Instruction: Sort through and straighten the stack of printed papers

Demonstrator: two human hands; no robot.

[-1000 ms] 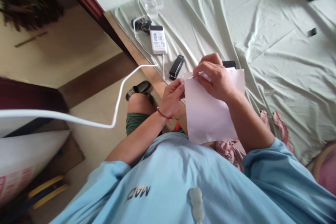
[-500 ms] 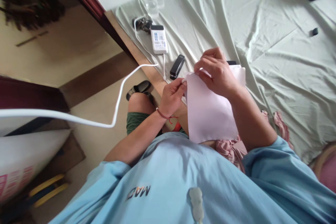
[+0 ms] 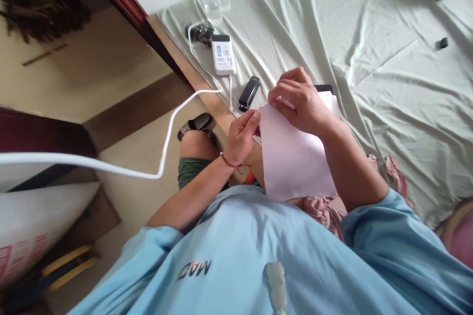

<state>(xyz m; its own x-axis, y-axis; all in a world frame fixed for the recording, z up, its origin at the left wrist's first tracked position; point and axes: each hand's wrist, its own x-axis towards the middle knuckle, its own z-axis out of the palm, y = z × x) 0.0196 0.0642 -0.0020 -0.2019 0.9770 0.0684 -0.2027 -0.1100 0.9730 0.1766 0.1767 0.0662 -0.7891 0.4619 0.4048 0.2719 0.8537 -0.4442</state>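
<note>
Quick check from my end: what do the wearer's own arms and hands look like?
Both arms come out of loose, light-blue short sleeves. The left hand is ungloved, with a thin red cord bracelet with loose ends at its wrist. The right hand is ungloved too, and no band shows on that wrist.

Left hand (image 3: 242,133) pinching corner of white paper (image 3: 297,162), right hand (image 3: 301,103) pinching its upper edge, black stapler (image 3: 249,93) lying near on pale green cloth (image 3: 391,93).
</note>
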